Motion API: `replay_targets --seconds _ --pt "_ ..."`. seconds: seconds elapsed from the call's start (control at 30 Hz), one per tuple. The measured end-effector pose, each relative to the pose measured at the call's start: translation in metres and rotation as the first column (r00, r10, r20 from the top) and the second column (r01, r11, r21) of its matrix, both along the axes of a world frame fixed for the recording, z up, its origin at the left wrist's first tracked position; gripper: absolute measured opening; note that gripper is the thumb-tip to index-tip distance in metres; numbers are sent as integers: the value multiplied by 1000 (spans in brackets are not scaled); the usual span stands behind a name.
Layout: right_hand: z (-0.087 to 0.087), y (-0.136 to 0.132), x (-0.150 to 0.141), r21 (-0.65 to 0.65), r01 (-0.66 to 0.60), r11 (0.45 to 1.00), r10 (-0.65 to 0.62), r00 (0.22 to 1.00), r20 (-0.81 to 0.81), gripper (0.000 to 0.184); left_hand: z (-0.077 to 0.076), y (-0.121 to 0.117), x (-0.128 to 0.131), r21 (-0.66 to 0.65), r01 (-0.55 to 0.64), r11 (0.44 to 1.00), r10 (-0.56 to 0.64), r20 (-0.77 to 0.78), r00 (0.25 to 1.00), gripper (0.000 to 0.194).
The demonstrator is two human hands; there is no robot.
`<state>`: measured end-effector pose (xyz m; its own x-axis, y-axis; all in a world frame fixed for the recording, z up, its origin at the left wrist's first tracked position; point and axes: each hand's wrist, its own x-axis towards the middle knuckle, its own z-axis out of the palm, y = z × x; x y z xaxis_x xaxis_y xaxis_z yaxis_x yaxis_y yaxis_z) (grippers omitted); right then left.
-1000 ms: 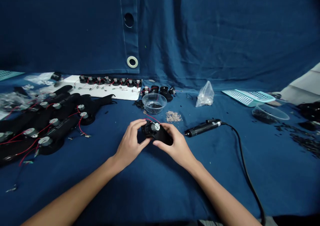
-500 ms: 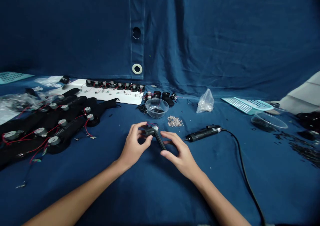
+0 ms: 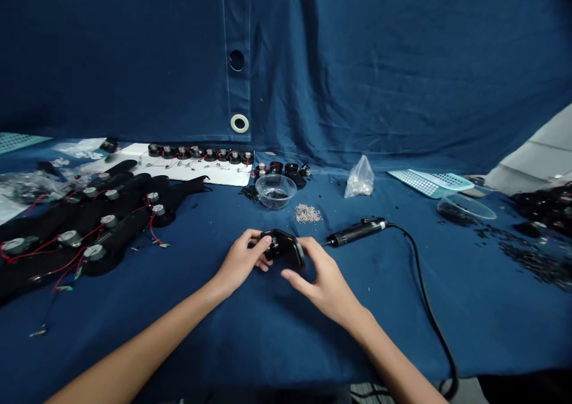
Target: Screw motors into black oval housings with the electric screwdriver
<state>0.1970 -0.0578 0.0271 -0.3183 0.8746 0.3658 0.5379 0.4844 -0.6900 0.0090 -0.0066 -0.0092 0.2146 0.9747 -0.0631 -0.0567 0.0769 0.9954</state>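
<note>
My left hand [image 3: 243, 258] grips a glossy black plastic motor housing [image 3: 290, 249] by its round end, thumb on the near side. The housing's flat plate stands tilted toward my right hand [image 3: 324, 279]. The right fingers reach the plate's far edge, and whether they press on it is hard to see. My right thumb is stretched out, apart from the part. Just right of my right hand lies a black electric screwdriver [image 3: 355, 233], its bit pointing left. Beyond the hands are a pile of small screws [image 3: 307, 213] and a clear bowl [image 3: 276, 190] of small black pieces.
Black casings with motors and red wires [image 3: 96, 219] cover the left side. A white board [image 3: 201, 173] behind bears a row of motor units. A plastic bag [image 3: 360, 177], a light-blue basket [image 3: 429, 182] and scattered black pieces [image 3: 531, 261] lie right. The screwdriver's cord [image 3: 422, 291] runs toward the front edge.
The motor housing has been turned in the left hand, so its glossy plate faces me and the silvery motor is out of sight. The camera view has shifted slightly.
</note>
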Motion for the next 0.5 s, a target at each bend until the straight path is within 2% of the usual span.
replay_targets --seconds 0.2,0.33,0.5 --pt "-5 2 -14 20 121 992 -120 992 -49 23 0 -3 1 70 -9 997 10 -13 1000 49" --pt "-12 -1 -20 11 99 995 -97 991 -97 23 -3 -2 -2 108 -32 994 49 -150 987 52" --pt "-15 -8 -20 39 105 994 -101 991 -87 24 -4 -2 -3 132 24 991 3 -204 979 57"
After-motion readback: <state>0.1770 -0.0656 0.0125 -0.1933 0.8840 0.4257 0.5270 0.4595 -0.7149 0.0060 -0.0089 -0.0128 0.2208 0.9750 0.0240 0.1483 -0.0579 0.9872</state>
